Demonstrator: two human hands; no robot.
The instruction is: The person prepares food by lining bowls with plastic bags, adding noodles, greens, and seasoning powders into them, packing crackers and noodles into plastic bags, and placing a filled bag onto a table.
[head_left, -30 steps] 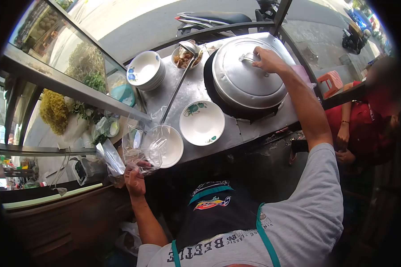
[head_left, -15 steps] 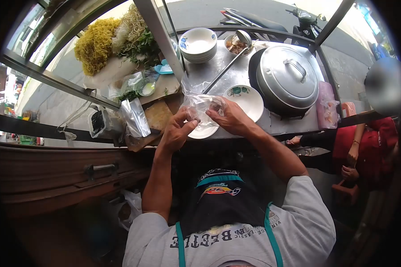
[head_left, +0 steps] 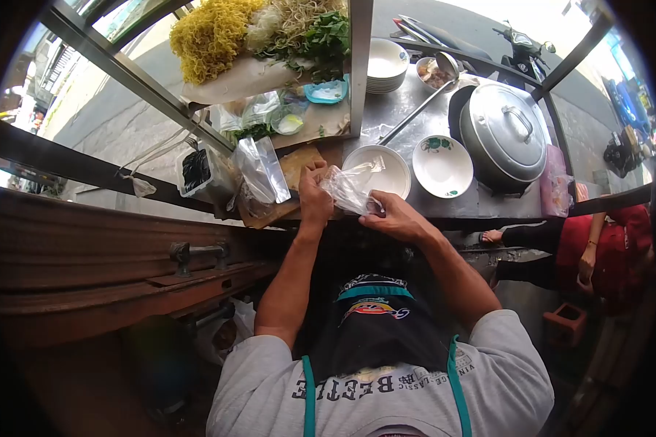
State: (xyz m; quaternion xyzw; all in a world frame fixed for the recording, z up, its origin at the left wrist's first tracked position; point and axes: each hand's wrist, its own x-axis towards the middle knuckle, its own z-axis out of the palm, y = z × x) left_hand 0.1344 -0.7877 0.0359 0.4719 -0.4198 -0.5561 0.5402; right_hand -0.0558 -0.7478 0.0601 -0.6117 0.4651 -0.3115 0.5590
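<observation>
Metal worktop (head_left: 434,120), street (head_left: 444,11) beyond. Pot (head_left: 499,142) near its right edge, lid on; my right hand (head_left: 391,218) was on it a second ago, so both hands are now on the bag. Clear bag (head_left: 346,191) at the front edge, overlapping the white bowl (head_left: 393,175); left hand (head_left: 315,194) and right both grip it. Lettering (head_left: 342,391) reads BEETLE; logo (head_left: 372,311) unreadable.

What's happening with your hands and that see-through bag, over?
Left hand, right hand: both on clear plastic bag. Bag crumpled, partly blocking view of white bowl. Lid on pot.
</observation>
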